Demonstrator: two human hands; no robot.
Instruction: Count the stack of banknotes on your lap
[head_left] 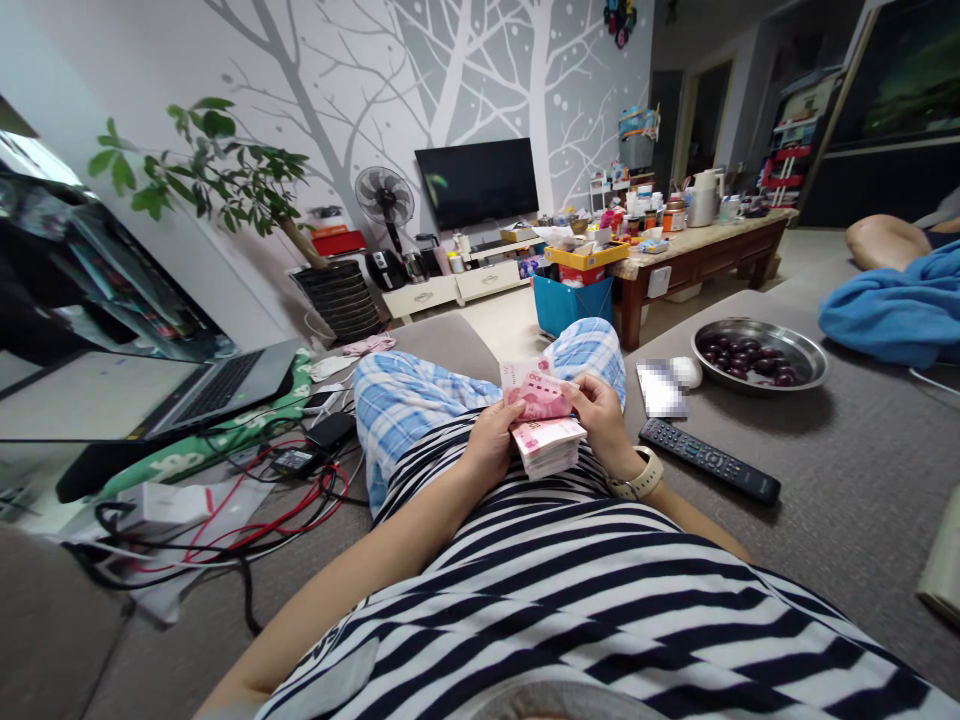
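Note:
A thick stack of pink banknotes (551,452) is held bent in front of my striped shirt, above my crossed legs. My left hand (496,438) is closed on its left side, thumb lying over the notes. At the right, my right hand (602,415) pinches the edge of the upper banknotes (541,393), which are folded away from the thick part. A pale watch (637,476) is on my right wrist. Part of the stack is hidden behind my fingers.
On the sofa (847,470) to my right lie a remote control (709,460), a white mouse (685,373) and a metal bowl (814,372) of dark fruit. A laptop (217,395) and tangled cables (300,510) are at left. A cluttered wooden table (705,245) stands ahead.

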